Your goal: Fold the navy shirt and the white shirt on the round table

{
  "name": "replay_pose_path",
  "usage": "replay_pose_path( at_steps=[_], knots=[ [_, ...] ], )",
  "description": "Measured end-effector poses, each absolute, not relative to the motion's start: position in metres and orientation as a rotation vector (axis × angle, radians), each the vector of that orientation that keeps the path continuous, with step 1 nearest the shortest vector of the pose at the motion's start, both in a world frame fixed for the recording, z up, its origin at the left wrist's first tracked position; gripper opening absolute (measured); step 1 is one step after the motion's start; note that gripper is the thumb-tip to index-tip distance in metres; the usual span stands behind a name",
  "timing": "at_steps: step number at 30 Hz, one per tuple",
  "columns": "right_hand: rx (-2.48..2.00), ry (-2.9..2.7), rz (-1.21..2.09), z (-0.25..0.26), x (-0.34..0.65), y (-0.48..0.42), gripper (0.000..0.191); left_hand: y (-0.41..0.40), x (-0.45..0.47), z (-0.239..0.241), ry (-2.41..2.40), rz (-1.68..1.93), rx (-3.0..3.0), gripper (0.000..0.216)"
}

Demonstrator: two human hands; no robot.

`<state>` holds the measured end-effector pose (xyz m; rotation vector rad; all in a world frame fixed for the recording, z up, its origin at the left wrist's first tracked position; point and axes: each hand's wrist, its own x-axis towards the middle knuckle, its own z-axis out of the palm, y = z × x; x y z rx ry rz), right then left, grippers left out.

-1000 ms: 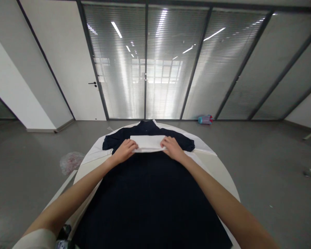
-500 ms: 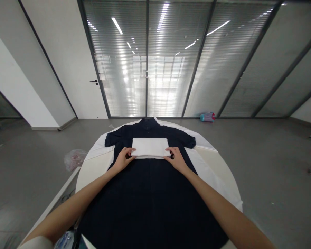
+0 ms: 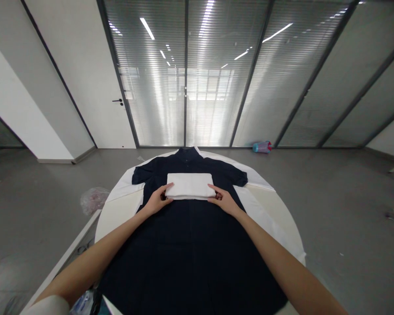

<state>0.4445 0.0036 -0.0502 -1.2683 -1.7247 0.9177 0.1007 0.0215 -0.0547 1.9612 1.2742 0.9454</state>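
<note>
A folded white cloth [image 3: 189, 185] lies flat as a neat rectangle on the chest of a dark navy short-sleeved shirt [image 3: 190, 245]. At its left edge is my left hand [image 3: 158, 199], thumb at the near corner and index finger on top. My right hand [image 3: 223, 200] grips the opposite edge in the same way. The shirt is spread out with its collar at the far side and its hem toward me. Beneath it, white fabric [image 3: 262, 214] covers part of a round cream table [image 3: 116, 218].
A clear plastic bag [image 3: 93, 200] sits on the floor left of the table, near a white bar-like edge [image 3: 68, 253]. Bagged items [image 3: 83, 302] are at the lower left. A blue and pink bundle [image 3: 262, 147] rests by the glass partition [image 3: 210, 87].
My index fingers have shifted slightly farther up over the folded cloth's side edges. The cloth and shirt stay in place; the view has moved a little.
</note>
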Motion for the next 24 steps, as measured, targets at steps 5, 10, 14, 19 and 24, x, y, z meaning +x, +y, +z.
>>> replay_pose_path(
  at_steps=[5,10,14,19,24],
  knots=[
    [-1.270,-1.788,0.836,-0.052,0.443,0.007,0.047,0.021,0.106,-0.054,1.354,0.991,2.042,0.067],
    [-1.290,-1.840,0.691,-0.056,0.440,0.007,0.038,0.026,0.105,-0.058,1.275,1.017,2.042,0.055],
    [-1.276,-1.882,0.587,-0.054,0.437,0.005,0.032,0.028,0.104,-0.060,1.215,1.027,1.982,0.050],
    [-1.314,-1.892,0.577,-0.051,0.437,0.003,0.032,0.024,0.103,-0.054,1.259,1.021,1.988,0.072],
    [-1.334,-1.910,0.576,-0.051,0.437,0.003,0.033,0.024,0.102,-0.045,1.012,0.944,1.819,0.064]
  ],
)
